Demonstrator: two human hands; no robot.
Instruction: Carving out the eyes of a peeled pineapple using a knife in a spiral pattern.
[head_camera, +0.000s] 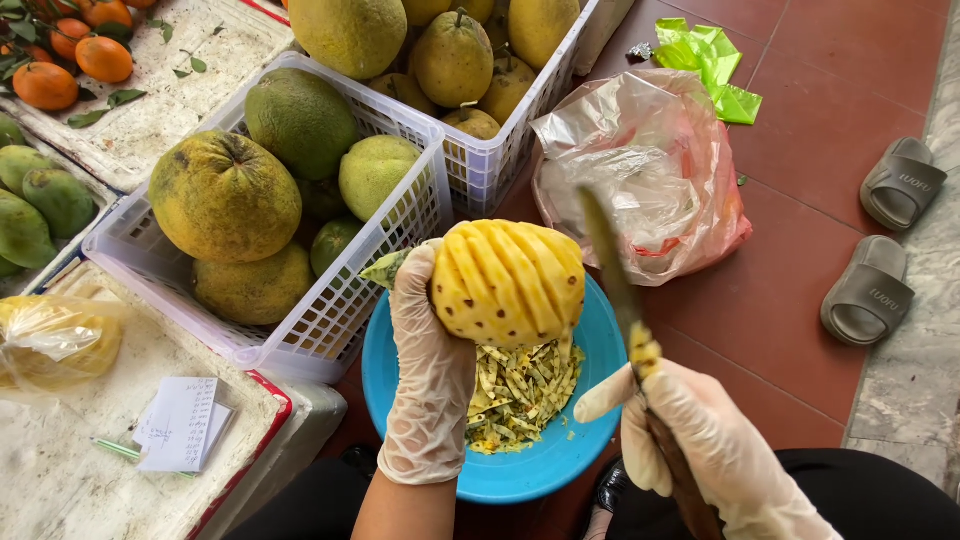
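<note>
**Onlooker:** What's your trick for those grooves?

**Me:** I judge it's all in the grip. My left hand (432, 375), gloved, wraps round the crown end of the peeled pineapple (510, 283), fingers curled closed on it, holding it tilted right over the blue bowl (520, 470) so the trimmings (520, 390) drop in. My right hand (690, 445), also gloved, is closed on the handle of the long knife (612, 268), forefinger stretched along it. The blade stands just beside the fruit, apart from it. I'd keep the cuts shallow, follow the slant of the eyes, and turn the fruit, not the knife.

**Onlooker:** And what's around you?

**Me:** Red tiled floor (800, 290) underneath. To my left, a white plastic basket (330, 320) of big green-yellow pomelos (224, 197), a second basket (505, 160) behind it. Further left, white foam boxes (60, 470); one carries oranges (75, 55), another green mangoes (40, 200). Behind the bowl lies a crumpled clear plastic bag (640, 170), then a green bag (710, 60). On the right, a pair of grey slippers (885, 240). On the near box, a small notepad (180, 425) and a pen (118, 449).
</note>
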